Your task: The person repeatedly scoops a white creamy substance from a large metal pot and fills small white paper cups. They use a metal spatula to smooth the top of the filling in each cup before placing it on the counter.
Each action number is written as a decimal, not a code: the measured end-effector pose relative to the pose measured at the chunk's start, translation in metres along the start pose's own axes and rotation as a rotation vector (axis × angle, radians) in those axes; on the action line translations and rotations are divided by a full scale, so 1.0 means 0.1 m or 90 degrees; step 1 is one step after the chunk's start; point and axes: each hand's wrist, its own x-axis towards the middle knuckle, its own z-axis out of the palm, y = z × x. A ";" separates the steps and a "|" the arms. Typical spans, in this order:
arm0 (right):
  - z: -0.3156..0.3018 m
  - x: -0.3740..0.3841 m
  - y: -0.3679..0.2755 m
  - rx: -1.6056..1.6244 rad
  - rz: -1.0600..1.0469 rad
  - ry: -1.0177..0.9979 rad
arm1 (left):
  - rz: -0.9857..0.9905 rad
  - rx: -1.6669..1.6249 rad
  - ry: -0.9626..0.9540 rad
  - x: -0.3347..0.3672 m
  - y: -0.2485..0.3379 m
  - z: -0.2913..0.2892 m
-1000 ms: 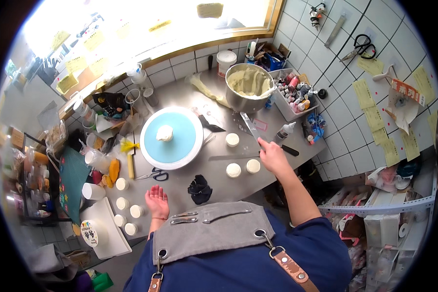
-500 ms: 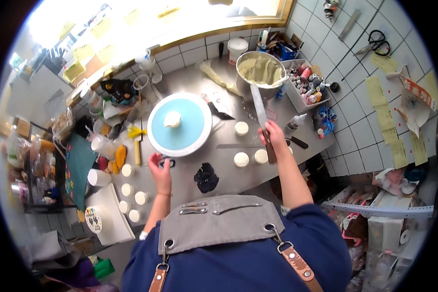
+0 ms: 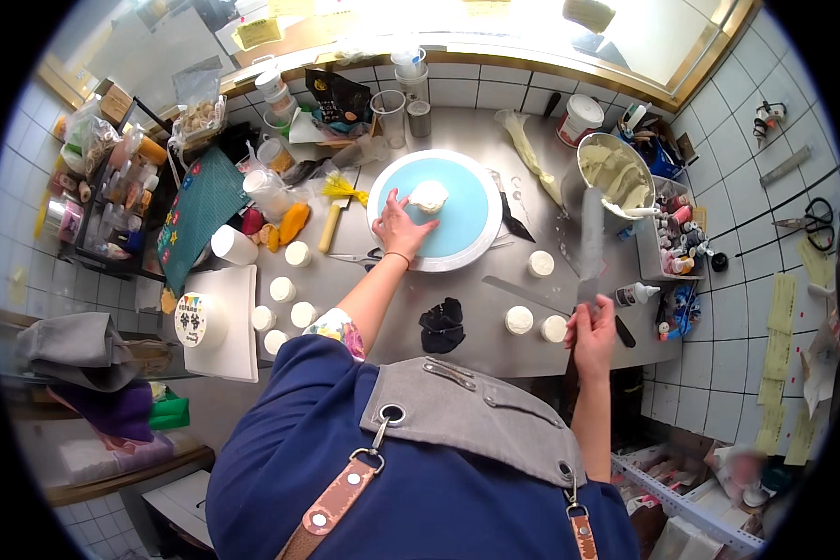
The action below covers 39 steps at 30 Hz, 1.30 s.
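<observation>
My left hand (image 3: 404,231) reaches over the turntable (image 3: 467,224), which has a light blue top and a white rim. Its fingers are spread around the near left side of a small cream-covered cake (image 3: 428,195); whether they touch it I cannot tell. In my right hand (image 3: 592,338) is a long icing spatula (image 3: 591,238) by its dark handle, blade pointing up and away. Beyond the blade stands a metal bowl (image 3: 583,168) with pale cream inside. Several small white cakes (image 3: 519,320) sit left of my right hand.
More small white cakes (image 3: 303,315) stand at left, beside a decorated cake (image 3: 196,322) on a white board. A black cloth (image 3: 441,326) lies near the front edge. Scissors (image 3: 359,259), a dropper bottle (image 3: 637,294) and a piping bag (image 3: 529,154) lie around. A tub of colour bottles (image 3: 677,238) is at right.
My left hand has moved from beside the turntable's near edge to over it, next to the cake. The spatula stays in my right hand, now more upright. The view has shifted leftward.
</observation>
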 end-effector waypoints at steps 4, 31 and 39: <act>0.16 -0.06 0.09 -0.294 -0.069 0.015 | -0.017 -0.025 0.031 0.09 0.02 0.12; 1.19 0.27 -0.68 -0.187 -0.340 -0.271 | 0.107 -0.799 -0.306 -0.73 0.95 -2.20; 1.13 0.10 -0.63 -0.245 -0.426 -0.210 | 0.063 -0.756 -0.298 -0.83 0.97 -2.18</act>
